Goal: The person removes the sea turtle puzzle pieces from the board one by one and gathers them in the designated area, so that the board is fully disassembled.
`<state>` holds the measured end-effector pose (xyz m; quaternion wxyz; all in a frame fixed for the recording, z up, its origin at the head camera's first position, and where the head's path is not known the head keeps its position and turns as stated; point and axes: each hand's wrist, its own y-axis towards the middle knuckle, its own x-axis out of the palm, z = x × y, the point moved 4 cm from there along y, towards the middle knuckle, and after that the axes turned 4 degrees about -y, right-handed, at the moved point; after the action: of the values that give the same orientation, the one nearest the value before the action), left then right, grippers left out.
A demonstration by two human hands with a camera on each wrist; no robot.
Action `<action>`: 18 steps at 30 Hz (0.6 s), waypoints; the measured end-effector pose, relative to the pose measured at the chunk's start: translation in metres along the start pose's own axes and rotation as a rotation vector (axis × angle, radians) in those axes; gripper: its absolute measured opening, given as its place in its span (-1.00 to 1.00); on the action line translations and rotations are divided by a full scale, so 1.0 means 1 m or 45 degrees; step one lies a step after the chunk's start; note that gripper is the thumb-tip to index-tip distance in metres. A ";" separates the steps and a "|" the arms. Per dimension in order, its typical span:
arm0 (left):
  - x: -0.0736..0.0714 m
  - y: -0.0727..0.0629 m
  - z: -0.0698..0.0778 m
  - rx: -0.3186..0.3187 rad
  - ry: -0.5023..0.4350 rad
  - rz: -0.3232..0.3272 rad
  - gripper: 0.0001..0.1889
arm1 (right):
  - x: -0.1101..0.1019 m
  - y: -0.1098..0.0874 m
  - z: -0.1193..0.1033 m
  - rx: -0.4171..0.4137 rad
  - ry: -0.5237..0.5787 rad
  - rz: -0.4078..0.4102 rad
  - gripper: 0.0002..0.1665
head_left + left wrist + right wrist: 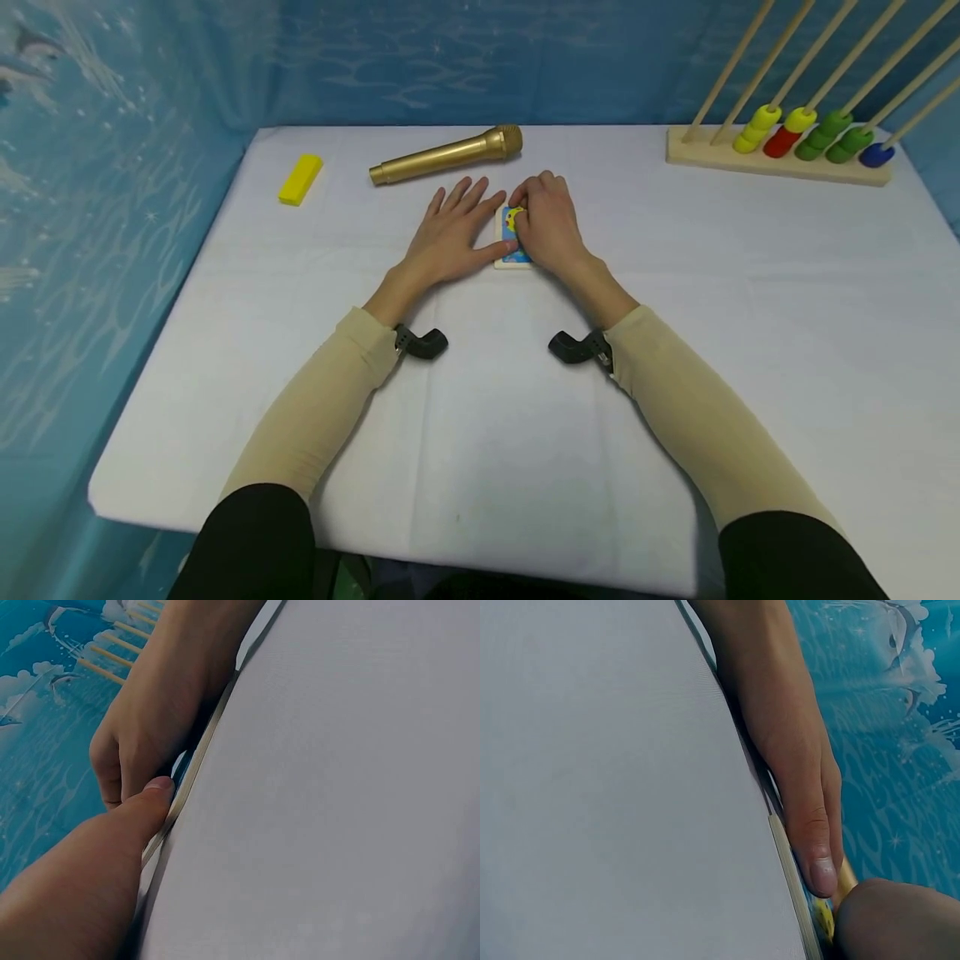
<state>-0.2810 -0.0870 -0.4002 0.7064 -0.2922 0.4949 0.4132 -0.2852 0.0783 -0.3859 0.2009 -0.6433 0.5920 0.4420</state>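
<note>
The small picture board (507, 233) lies flat on the white-covered table (510, 400), on the person's side of the gold microphone (446, 156) and near that microphone's grille end. Its face shows blue and yellow, and a pale edge runs round the part that is not covered. The left hand (450, 237), between the microphone and the person, is spread with its fingers extended, and its thumb reaches over onto the board's face. The right hand (553, 221), on the person's side of the microphone and past its grille end to the right, has its fingers bent down over the board's right part; whether they pinch anything cannot be told, since the hand itself hides the fingertips.

To the left of the microphone, just past its tail end, rests a yellow block (301, 180). Well to the right of the microphone stands a wooden bead rack (772, 164), its upright rods carrying yellow, red, green and blue beads low down. Behind the microphone hangs a blue water-patterned backdrop (420, 58). Much nearer the person than the microphone, two beige sleeves (322, 400) cover the forearms, with a black device (422, 342) at each cuff.
</note>
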 end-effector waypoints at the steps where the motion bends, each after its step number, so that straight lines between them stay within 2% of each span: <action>1: 0.000 0.000 0.000 0.000 0.004 -0.004 -0.08 | -0.001 0.000 0.000 0.004 0.008 -0.002 -0.74; 11: -0.003 0.003 0.003 0.027 0.003 0.027 -0.23 | -0.008 0.000 0.009 0.032 0.214 0.025 -0.78; 18: -0.002 0.000 0.002 0.016 -0.001 0.007 -0.23 | -0.013 0.000 0.017 0.028 0.370 -0.088 -0.74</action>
<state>-0.2805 -0.0863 -0.3977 0.7074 -0.2862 0.4978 0.4122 -0.2895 0.0991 -0.3850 0.1351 -0.7183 0.5971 0.3305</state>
